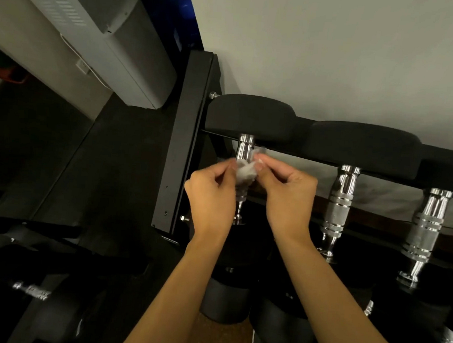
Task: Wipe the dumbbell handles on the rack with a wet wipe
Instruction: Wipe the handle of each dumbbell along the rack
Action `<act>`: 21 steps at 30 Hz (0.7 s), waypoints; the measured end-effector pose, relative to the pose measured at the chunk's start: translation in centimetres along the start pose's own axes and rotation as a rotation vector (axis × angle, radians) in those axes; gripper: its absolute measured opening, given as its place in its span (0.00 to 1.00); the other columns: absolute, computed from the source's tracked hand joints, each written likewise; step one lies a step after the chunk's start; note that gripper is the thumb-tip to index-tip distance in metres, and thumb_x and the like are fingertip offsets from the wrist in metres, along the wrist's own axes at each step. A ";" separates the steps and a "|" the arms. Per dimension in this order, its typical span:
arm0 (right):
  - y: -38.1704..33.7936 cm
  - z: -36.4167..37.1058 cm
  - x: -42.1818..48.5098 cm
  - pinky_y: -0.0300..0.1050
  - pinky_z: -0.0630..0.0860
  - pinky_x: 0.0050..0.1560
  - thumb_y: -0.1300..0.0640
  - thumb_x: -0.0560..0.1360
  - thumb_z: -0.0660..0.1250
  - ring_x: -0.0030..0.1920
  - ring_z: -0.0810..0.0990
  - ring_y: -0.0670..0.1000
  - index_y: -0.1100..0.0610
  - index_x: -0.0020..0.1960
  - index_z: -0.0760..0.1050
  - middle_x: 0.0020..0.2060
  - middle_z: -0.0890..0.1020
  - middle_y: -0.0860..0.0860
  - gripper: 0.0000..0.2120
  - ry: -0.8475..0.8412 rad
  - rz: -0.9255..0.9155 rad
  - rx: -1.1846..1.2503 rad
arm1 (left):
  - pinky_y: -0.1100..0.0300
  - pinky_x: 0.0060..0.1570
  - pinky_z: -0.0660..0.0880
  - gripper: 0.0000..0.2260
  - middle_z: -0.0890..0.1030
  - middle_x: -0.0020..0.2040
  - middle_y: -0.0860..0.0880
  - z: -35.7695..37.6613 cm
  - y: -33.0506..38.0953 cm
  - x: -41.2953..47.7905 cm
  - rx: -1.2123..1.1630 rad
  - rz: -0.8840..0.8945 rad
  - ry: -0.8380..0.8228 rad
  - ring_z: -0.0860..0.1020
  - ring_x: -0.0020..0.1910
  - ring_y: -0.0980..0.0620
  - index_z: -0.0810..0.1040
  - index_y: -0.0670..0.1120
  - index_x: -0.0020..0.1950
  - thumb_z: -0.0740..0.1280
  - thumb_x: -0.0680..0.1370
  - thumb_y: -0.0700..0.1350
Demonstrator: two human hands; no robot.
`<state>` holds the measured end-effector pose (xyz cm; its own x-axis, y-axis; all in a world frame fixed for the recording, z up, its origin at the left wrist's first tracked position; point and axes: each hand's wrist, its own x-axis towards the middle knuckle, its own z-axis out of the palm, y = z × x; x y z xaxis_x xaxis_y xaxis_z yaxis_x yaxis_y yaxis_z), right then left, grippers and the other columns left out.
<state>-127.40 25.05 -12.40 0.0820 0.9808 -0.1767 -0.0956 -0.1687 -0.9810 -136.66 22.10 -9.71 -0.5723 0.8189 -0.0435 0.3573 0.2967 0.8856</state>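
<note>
Wet wipe (244, 173), white and crumpled, lies bunched against the middle of the leftmost dumbbell handle (245, 145), and we hold it there with both hands. Our left hand (211, 194) pinches its left side between thumb and forefinger, with the other fingers curled toward the palm. Our right hand (286, 194) pinches the right side the same way, thumb and forefinger tips closed on the wipe and the rest of the fingers folded. The two hands sit close together, almost meeting over the wipe.

That handle is polished chrome, shiny above the wipe and narrowing to a collar below it, where it shows between our hands; its grip section is mostly hidden. It runs between two black weight heads at the left end of the black rack (187, 141), beside the upright post. To the right on the same tier we see the second handle (338, 206) and the third handle (424, 233), both chrome with a knurled middle and bright rings, neither touched by a hand. Behind the rack is a pale wall (335, 58).
</note>
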 end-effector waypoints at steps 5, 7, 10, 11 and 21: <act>-0.2 2.3 -0.2 0.36 0.76 0.60 0.65 0.77 0.67 0.58 0.81 0.41 0.60 0.60 0.80 0.56 0.84 0.51 0.13 -0.124 -0.264 -0.165 | 0.70 0.36 0.76 0.10 0.81 0.38 0.58 1.0 0.7 0.9 -0.053 0.005 0.000 0.81 0.36 0.63 0.82 0.48 0.56 0.65 0.79 0.38; 0.8 2.0 0.1 0.37 0.73 0.65 0.67 0.77 0.66 0.62 0.78 0.43 0.61 0.60 0.80 0.60 0.82 0.53 0.13 -0.248 -0.430 -0.343 | 0.67 0.28 0.71 0.10 0.79 0.32 0.53 0.8 -0.4 0.8 0.022 -0.054 -0.053 0.76 0.27 0.59 0.82 0.46 0.44 0.63 0.80 0.38; 1.1 1.0 1.2 0.34 0.66 0.69 0.67 0.77 0.65 0.67 0.74 0.46 0.60 0.61 0.79 0.64 0.79 0.53 0.14 -0.448 -0.587 -0.607 | 0.68 0.23 0.64 0.14 0.74 0.26 0.51 -0.2 -1.5 0.9 0.101 -0.143 -0.166 0.69 0.21 0.60 0.77 0.43 0.34 0.61 0.80 0.39; 0.9 0.9 1.7 0.35 0.66 0.69 0.66 0.77 0.65 0.67 0.74 0.46 0.60 0.62 0.79 0.64 0.79 0.53 0.14 -0.475 -0.624 -0.680 | 0.70 0.22 0.64 0.14 0.74 0.26 0.51 -0.6 -1.6 1.2 0.126 -0.133 -0.192 0.69 0.21 0.61 0.78 0.43 0.35 0.62 0.80 0.39; 2.7 -2.5 -0.5 0.46 0.63 0.71 0.65 0.71 0.72 0.67 0.75 0.48 0.55 0.63 0.79 0.64 0.79 0.49 0.22 -0.652 -0.912 -1.053 | 0.76 0.42 0.74 0.09 0.84 0.41 0.58 -3.1 -3.6 -1.4 0.213 0.013 -0.218 0.81 0.41 0.64 0.84 0.49 0.52 0.69 0.76 0.38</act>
<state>-125.21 23.81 -15.19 -0.7402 0.6089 0.2852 0.4895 0.7788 -0.3923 -139.46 18.36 -11.39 -0.4032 0.9025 -0.1511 0.5236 0.3630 0.7707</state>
